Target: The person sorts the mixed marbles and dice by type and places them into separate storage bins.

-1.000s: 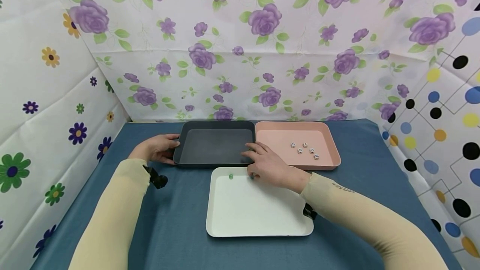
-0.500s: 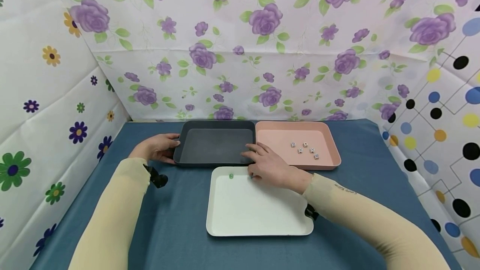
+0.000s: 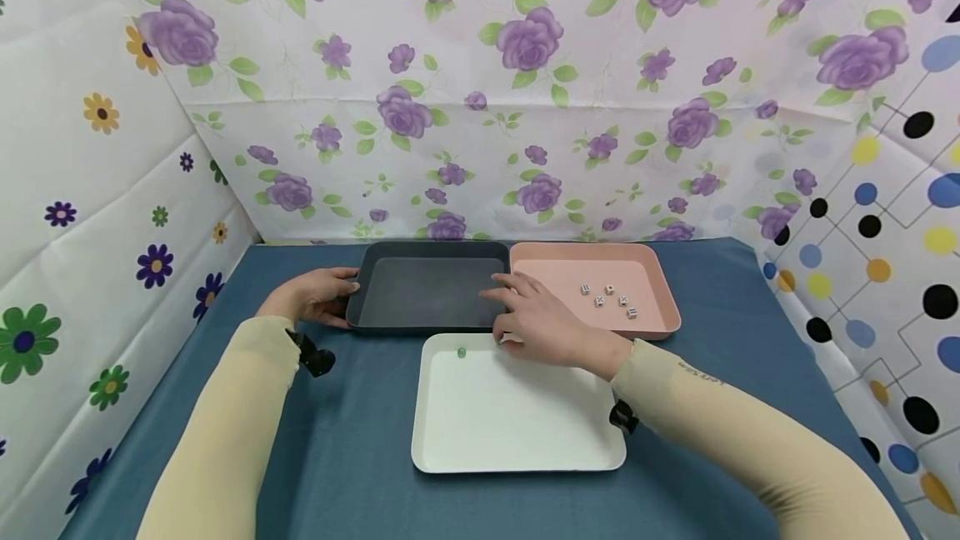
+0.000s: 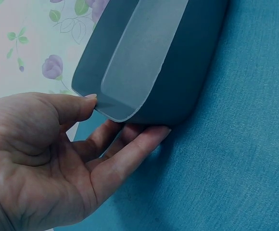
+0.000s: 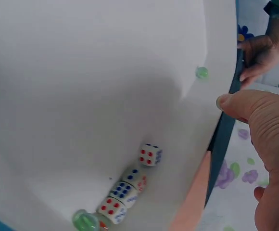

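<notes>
My left hand (image 3: pixel 311 294) grips a corner of the dark grey tray (image 4: pixel 187 62), thumb at the rim and fingers against its outer side. My right hand (image 3: pixel 555 327) hovers over the far edge of the white tray (image 3: pixel 517 432). Its thumb and index finger come together; I cannot tell whether something is between them. The other fingers stretch over the dark tray's right side. A small green bead (image 3: pixel 461 352) lies near the white tray's far left corner. In the right wrist view, several white dice (image 5: pixel 123 191) and another green bead (image 5: pixel 84 220) lie there too, hidden from the head view.
Adjoining the dark tray on the right is a pink tray (image 3: pixel 540 261) with several small dice (image 3: pixel 623 301) in it. A blue cloth (image 3: pixel 337 457) covers the table. Patterned fabric (image 3: pixel 480 165) hangs behind and on both sides.
My right hand has shifted slightly up and away from the white tray's floor, its fingers reaching farther over the dark tray. My left hand has not moved.
</notes>
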{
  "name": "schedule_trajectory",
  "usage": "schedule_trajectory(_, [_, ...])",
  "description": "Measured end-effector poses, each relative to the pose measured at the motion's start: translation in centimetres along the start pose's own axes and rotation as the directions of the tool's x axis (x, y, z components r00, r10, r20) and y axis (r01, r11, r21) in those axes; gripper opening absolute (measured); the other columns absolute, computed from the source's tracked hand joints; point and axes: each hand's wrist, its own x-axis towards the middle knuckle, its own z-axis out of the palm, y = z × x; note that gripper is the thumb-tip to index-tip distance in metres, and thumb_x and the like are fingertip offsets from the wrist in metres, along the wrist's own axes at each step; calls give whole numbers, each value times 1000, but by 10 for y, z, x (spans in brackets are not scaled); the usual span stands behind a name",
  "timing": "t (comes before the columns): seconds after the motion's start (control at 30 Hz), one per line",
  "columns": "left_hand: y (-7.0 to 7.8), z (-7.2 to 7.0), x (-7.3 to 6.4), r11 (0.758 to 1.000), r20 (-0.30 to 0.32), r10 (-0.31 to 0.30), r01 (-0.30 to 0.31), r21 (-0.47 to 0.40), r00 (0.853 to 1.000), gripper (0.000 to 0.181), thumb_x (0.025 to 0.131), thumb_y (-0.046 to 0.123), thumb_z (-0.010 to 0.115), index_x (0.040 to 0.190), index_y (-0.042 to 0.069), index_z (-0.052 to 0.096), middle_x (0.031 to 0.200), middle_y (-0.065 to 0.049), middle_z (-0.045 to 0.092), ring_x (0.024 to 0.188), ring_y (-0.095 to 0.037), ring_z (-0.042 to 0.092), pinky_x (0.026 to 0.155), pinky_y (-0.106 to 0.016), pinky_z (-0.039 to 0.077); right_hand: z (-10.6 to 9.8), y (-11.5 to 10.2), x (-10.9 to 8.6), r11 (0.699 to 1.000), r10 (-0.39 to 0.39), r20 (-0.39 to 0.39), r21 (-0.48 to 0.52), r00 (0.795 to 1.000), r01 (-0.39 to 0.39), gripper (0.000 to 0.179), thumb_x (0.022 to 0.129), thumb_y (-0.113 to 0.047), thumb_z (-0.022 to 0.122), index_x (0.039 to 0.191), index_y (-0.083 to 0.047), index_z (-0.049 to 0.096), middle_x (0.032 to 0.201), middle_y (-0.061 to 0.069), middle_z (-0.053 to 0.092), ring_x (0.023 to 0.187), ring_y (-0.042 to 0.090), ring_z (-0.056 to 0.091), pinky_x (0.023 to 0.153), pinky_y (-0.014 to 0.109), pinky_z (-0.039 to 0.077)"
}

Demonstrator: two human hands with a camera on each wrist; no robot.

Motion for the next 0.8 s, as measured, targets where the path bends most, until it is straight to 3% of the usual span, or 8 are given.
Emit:
schedule_trajectory(0.33, [0, 0, 0, 1000, -6, 0, 0, -6, 1000, 60, 114, 18, 37, 167, 19, 9, 160, -28, 28, 133, -45, 50, 89, -53, 57, -22, 4, 7, 998, 63, -13, 14, 998, -63, 6, 91, -26, 82, 91, -29, 76, 155, 11, 46, 151, 38, 24, 123, 51, 18])
schedule_trajectory(0.8, [-1, 1, 2, 1000, -11, 10, -10, 7, 1000, 60, 114, 18, 37, 167, 19, 9, 160, -27, 29, 132, -45, 51, 88, -53, 58, -34, 20, 15, 995, 100, -75, 24, 992, -98, 5, 91, -25, 80, 89, -27, 76, 153, 13, 48, 150, 38, 26, 119, 55, 28])
